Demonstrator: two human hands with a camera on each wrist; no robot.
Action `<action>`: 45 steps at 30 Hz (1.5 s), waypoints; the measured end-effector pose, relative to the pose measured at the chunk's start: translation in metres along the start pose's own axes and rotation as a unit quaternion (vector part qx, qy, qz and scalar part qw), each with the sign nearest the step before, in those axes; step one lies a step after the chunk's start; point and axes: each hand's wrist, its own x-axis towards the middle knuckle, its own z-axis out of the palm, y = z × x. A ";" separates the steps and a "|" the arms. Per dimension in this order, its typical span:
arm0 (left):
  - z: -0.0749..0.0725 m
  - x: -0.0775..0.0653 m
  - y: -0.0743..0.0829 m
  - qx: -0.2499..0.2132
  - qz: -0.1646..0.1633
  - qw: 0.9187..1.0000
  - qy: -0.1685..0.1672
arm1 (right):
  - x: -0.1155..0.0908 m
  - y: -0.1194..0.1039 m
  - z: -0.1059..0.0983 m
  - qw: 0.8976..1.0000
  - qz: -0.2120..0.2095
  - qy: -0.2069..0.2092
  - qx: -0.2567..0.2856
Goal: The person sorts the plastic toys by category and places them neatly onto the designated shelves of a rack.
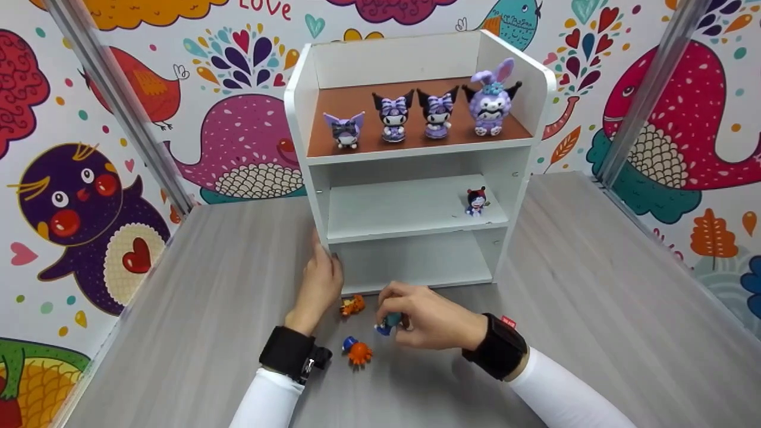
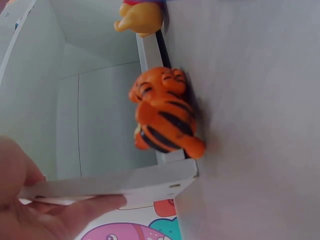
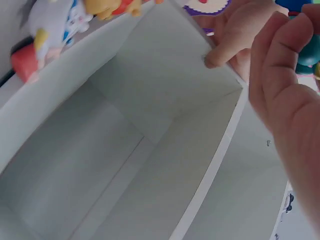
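Right grip (image 1: 429,318) pinches teal figurine (image 1: 390,323); left grip (image 1: 319,284) clasps shelf (image 1: 410,208); tiger figurine (image 1: 352,306) between, before shelf.

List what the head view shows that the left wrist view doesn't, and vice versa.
Head only: four purple-and-black figurines on the brown top board, and the right hand.

Left wrist only: a small yellow figurine with red, partly cut off.

Both: the left hand gripping the side of the white shelf unit, and an orange, black-striped figurine beside it.
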 end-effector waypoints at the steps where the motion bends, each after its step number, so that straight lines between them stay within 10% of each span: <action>1: 0.000 0.000 0.000 0.001 0.002 1.000 0.002 | 0.000 -0.001 -0.001 1.000 0.005 0.002 0.007; 45: -0.002 0.000 0.001 -0.010 -0.007 1.000 -0.006 | 0.000 0.003 -0.020 0.990 0.028 0.124 0.054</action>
